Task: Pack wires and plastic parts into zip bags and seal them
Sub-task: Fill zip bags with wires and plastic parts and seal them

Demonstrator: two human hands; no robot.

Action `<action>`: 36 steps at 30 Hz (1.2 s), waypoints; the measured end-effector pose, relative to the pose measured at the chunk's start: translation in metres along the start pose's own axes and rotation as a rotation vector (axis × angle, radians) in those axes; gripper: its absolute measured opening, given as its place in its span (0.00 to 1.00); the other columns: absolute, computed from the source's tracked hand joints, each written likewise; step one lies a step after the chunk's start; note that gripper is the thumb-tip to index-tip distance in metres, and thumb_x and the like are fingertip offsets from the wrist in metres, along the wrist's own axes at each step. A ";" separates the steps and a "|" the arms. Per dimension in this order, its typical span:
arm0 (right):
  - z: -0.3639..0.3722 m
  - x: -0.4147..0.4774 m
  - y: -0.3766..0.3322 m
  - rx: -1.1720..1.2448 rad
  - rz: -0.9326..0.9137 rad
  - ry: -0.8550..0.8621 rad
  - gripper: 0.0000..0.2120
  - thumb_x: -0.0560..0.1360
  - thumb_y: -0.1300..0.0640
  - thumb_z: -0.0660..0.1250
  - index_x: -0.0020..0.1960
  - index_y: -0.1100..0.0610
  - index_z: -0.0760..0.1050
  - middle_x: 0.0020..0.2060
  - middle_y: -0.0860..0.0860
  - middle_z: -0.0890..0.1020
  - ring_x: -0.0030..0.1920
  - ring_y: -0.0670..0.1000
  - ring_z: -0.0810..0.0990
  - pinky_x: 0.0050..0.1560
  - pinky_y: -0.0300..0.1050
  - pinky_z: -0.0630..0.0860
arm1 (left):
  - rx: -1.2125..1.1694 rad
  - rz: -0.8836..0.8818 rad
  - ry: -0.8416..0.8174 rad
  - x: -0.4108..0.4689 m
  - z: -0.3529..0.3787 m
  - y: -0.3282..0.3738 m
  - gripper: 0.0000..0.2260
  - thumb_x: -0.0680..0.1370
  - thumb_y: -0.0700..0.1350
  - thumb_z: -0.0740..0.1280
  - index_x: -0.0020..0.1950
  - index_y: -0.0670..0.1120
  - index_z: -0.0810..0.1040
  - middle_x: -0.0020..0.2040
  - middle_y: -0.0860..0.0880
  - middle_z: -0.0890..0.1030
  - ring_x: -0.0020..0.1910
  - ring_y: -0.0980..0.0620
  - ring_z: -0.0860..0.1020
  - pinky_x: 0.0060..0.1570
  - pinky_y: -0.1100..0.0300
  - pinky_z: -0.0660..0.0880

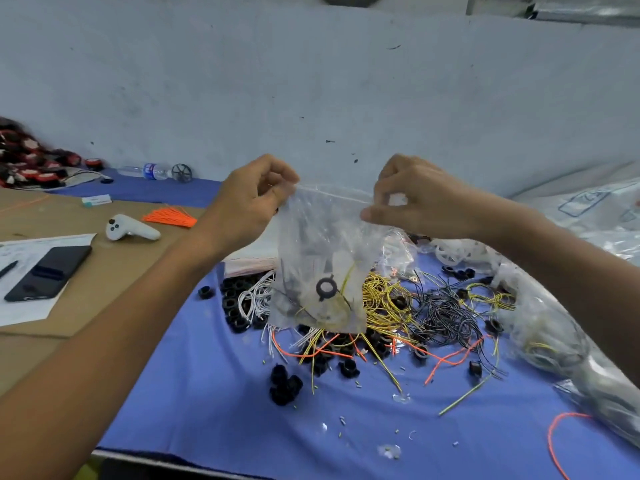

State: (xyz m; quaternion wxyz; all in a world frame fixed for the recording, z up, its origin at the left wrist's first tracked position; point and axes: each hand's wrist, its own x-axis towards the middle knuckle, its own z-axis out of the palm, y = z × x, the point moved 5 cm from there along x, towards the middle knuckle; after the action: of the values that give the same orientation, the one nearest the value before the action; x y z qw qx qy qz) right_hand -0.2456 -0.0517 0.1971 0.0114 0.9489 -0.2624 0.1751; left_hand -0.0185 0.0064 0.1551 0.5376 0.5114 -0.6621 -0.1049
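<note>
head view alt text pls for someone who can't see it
A person's left hand and right hand hold a clear zip bag by its top edge, each in a pinch grip, with a black plastic ring and yellow wire inside. Below it, a blue cloth is strewn with yellow, black, white and orange wires and black plastic parts.

A small assembly workshop, plainly: a blue-covered bench (214,410) heaped at its middle with loose wires (384,303) and black plastic rings (285,384), stuffed clear bags (554,341) along its right edge, red-and-black parts (27,161) piled at the far left corner, a scuffed wall (311,81) behind.
</note>
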 end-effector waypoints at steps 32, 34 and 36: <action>0.074 0.044 -0.013 0.388 0.155 -0.091 0.06 0.70 0.48 0.74 0.40 0.50 0.82 0.36 0.47 0.83 0.36 0.42 0.79 0.45 0.48 0.78 | -0.133 -0.162 0.019 -0.031 0.036 -0.030 0.08 0.77 0.40 0.70 0.53 0.51 0.76 0.41 0.52 0.79 0.28 0.61 0.70 0.31 0.70 0.69; 0.074 0.042 -0.015 0.367 0.156 -0.057 0.05 0.70 0.48 0.73 0.39 0.48 0.82 0.35 0.43 0.83 0.35 0.39 0.78 0.43 0.43 0.78 | -0.118 -0.168 0.019 -0.032 0.035 -0.030 0.08 0.77 0.41 0.70 0.52 0.53 0.76 0.42 0.52 0.80 0.28 0.62 0.70 0.31 0.70 0.69; 0.074 0.040 -0.021 0.279 0.121 -0.041 0.04 0.71 0.49 0.71 0.41 0.49 0.81 0.36 0.41 0.83 0.37 0.39 0.79 0.44 0.42 0.78 | -0.104 -0.179 0.023 -0.033 0.034 -0.031 0.08 0.77 0.42 0.70 0.52 0.54 0.76 0.42 0.52 0.80 0.28 0.62 0.71 0.31 0.70 0.70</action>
State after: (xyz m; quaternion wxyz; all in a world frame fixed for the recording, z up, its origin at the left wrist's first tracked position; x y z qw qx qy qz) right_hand -0.1787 -0.0619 0.1426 -0.1365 0.9270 -0.2924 0.1910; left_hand -0.0325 0.0043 0.0998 0.5595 0.5411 -0.6013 -0.1806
